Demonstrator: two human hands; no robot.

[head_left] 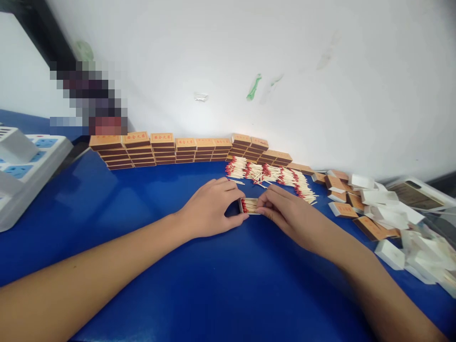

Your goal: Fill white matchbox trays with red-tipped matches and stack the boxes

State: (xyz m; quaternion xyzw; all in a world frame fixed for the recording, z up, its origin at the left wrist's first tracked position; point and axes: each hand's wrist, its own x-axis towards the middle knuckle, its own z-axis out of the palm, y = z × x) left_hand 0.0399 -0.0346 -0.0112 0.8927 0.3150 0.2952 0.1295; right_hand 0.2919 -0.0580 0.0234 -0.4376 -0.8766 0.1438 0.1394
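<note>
A small white matchbox tray (254, 213) lies on the blue table, filled with red-tipped matches (250, 205). My left hand (215, 209) grips the tray's left end, thumb at the near side and fingers at the far side. At the right end, the closed fingertips of my right hand (285, 209) press on the pale ends of the matches. Those fingers hide that end of the tray. Just beyond both hands, loose matches (272, 173) lie in several small bunches, with a few strays beside them.
Stacked orange matchboxes (162, 147) line the wall (228, 57). To the right, orange box sleeves (344, 209) and white trays (390, 254) lie in a jumbled heap near a phone (420, 192). A white power strip (46, 159) sits at the left on the blue table (213, 285).
</note>
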